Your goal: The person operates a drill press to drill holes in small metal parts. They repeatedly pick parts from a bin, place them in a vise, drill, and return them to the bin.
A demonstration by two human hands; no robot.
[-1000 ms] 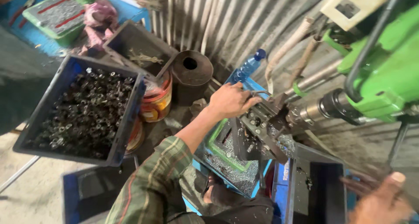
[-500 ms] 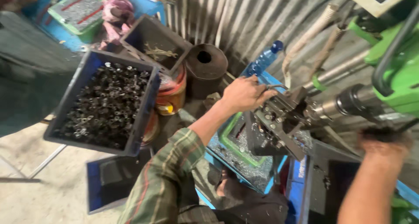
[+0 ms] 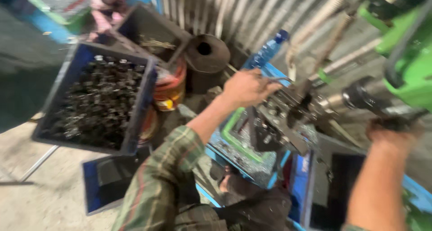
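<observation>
Your right hand [image 3: 391, 134] is wrapped shut around a dark lever [image 3: 398, 120] on the green machine [image 3: 411, 73]. It looks like rigid metal, probably a bit oily, so grip it full-fisted near the end like you've got it. Your left hand [image 3: 245, 88] sits further out, fingers curled at a thin metal handle [image 3: 276, 81] on the vise [image 3: 288, 109]; too blurry to say if it's properly clamped on. That stuff's stiff and heavy, no give. Below the left hand there's a green tray [image 3: 234, 136] of shavings, left of it a blue crate [image 3: 96, 100] full of small dark metal parts. Behind is a corrugated wall [image 3: 234, 10]. Tight space.
</observation>
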